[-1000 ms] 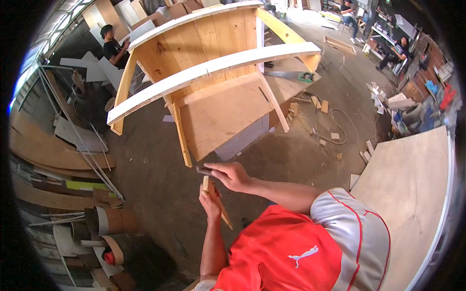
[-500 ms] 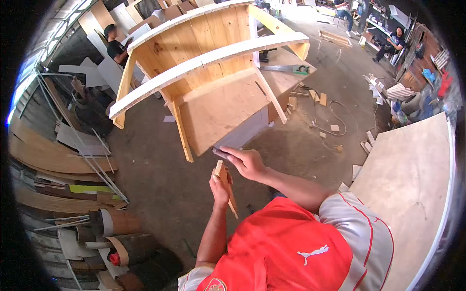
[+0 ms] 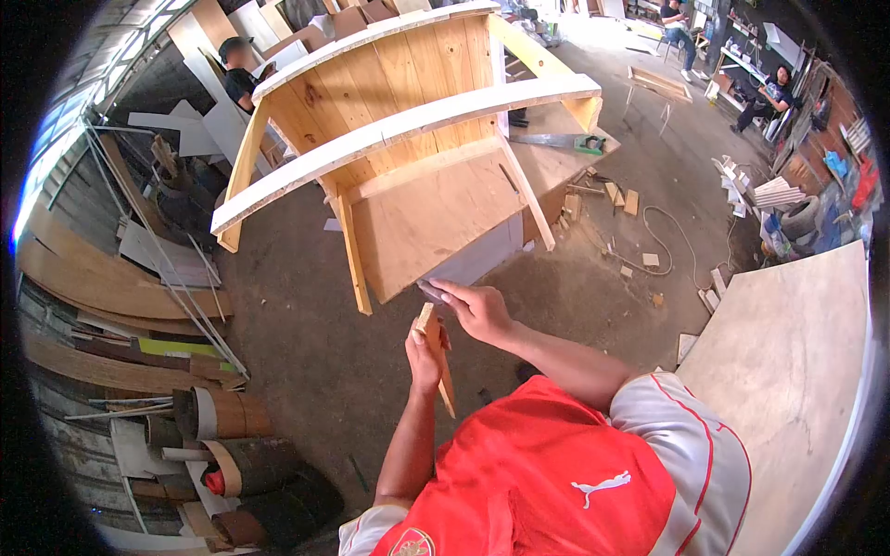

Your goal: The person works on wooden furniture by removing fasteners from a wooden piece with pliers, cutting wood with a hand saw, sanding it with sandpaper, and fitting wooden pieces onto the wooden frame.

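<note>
My left hand (image 3: 424,360) is closed around a narrow wooden strip (image 3: 445,384), which stands on a slant with its cut end up. My right hand (image 3: 480,315) grips a small dark flat piece (image 3: 431,291) between thumb and fingers. That piece sits just above the strip's upper end; whether they touch I cannot tell. Its exact kind is unclear. Beyond both hands stands a curved wooden frame (image 3: 408,130) with white-edged arcs and a plank back. It rests on a plywood-topped worktable (image 3: 436,218), whose near corner is close to my right fingertips.
A handsaw (image 3: 556,141) lies on the worktable. Wood offcuts (image 3: 631,202) and a cord (image 3: 681,230) are on the floor to the right. A large plywood sheet (image 3: 779,371) leans at my right; rolled sheets (image 3: 227,413) stand at left. Several people are farther back.
The view has shifted slightly, so the frame and worktable appear a little lower and further right. My right hand and the dark piece have shifted slightly; both hands keep their holds.
</note>
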`<state>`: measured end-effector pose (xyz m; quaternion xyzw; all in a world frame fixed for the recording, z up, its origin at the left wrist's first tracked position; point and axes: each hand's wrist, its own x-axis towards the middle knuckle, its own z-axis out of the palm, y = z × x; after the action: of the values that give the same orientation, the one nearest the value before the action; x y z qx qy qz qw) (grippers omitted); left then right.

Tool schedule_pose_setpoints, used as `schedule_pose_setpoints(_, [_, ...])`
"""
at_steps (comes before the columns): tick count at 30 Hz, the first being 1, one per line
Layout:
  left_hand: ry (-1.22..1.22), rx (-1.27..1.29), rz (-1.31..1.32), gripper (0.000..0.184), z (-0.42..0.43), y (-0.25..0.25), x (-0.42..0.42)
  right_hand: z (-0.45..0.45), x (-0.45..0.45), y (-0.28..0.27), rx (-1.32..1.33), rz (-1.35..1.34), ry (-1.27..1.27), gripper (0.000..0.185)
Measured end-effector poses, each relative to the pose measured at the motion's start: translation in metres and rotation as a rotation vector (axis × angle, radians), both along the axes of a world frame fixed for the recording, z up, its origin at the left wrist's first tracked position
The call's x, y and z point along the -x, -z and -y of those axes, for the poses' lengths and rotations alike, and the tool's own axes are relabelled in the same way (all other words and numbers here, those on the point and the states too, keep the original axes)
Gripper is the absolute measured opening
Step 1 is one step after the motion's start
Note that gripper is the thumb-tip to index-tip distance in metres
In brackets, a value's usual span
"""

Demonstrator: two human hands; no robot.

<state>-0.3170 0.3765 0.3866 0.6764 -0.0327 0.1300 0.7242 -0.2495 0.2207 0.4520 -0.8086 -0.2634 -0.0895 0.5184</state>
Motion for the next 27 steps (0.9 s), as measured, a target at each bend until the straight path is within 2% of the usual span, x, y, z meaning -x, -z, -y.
schedule_pose_setpoints(1, [-0.011,0.019,-0.017,0.081,0.001,-0.001,-0.003,0.004,0.003,-0.008,0.025,-0.058,-0.044,0.036])
schedule_pose_setpoints(4, [-0.012,0.001,-0.02,0.082,0.003,-0.001,-0.009,-0.007,0.014,-0.004,-0.202,0.354,-0.147,0.036])
schedule_pose_setpoints(5, [-0.013,-0.011,0.003,0.082,0.006,-0.002,-0.011,-0.007,0.008,0.007,-0.194,0.337,-0.166,0.037])
schedule_pose_setpoints(8, [0.015,0.038,-0.037,0.08,0.003,0.001,-0.013,0.001,-0.008,0.004,-0.048,0.069,-0.013,0.037])
schedule_pose_setpoints(9, [0.014,0.034,-0.05,0.08,0.001,0.001,-0.012,0.003,-0.005,-0.009,-0.153,0.121,-0.059,0.036])
schedule_pose_setpoints(12, [-0.059,-0.028,-0.019,0.078,0.005,0.001,-0.014,-0.011,0.005,0.0,-0.125,0.383,-0.177,0.034])
schedule_pose_setpoints(13, [-0.102,-0.056,0.013,0.077,0.009,-0.005,-0.015,-0.014,0.0,0.008,-0.139,0.351,-0.15,0.034])
schedule_pose_setpoints(14, [-0.007,-0.064,-0.045,0.076,0.0,-0.005,-0.012,-0.013,-0.004,0.012,-0.074,0.234,-0.097,0.035])
schedule_pose_setpoints(16, [-0.023,0.029,-0.081,0.074,-0.005,-0.004,-0.01,-0.01,-0.016,0.003,0.064,0.007,0.01,0.036])
schedule_pose_setpoints(17, [-0.034,0.034,-0.097,0.075,-0.008,-0.001,-0.008,-0.013,-0.013,0.001,-0.066,0.129,-0.018,0.035])
schedule_pose_setpoints(20, [-0.121,-0.053,-0.015,0.078,-0.008,0.004,-0.013,-0.023,0.004,-0.007,-0.127,0.375,-0.189,0.033])
schedule_pose_setpoints(21, [-0.112,-0.052,0.036,0.079,-0.007,0.001,-0.015,-0.028,-0.002,0.018,-0.113,0.344,-0.095,0.033])
schedule_pose_setpoints(22, [-0.018,0.019,-0.014,0.078,-0.013,0.002,-0.011,-0.027,-0.006,0.018,-0.09,0.258,-0.064,0.033])
schedule_pose_setpoints(24, [-0.019,0.112,-0.134,0.078,-0.02,0.005,-0.009,-0.027,-0.021,0.01,-0.043,0.088,-0.002,0.034])
schedule_pose_setpoints(25, [-0.02,0.156,-0.196,0.078,-0.023,0.004,-0.009,-0.027,-0.016,0.006,-0.096,0.102,-0.03,0.031])
schedule_pose_setpoints(27, [-0.196,0.078,-0.038,0.079,-0.003,-0.005,-0.015,-0.033,-0.005,-0.005,-0.118,0.278,-0.136,0.03])
